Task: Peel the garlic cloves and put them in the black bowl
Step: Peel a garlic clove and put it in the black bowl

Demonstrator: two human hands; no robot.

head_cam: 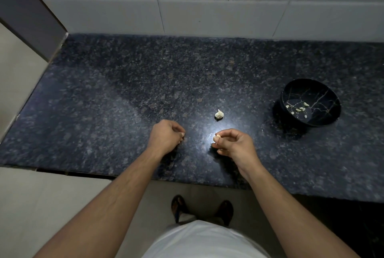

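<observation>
I have the right hand over the near middle of the dark speckled tabletop, its grip closed around a garlic clove pinched at the fingertips, the other fingers curled in beneath. My left hand sits just to the left of it, apart from it, with the fingers curled down toward the stone; I cannot tell whether that grip has hold of anything, since the fingertips are turned away from me. A little farther out, between the two hands, the garlic bulb lies on the tabletop by itself, touching neither hand. Off to the right, well apart from my hands, stands the black bowl with pale vein-like lines inside, and several peeled cloves lie scattered on its bottom. White wall tiles run along the far edge of the tabletop.
</observation>
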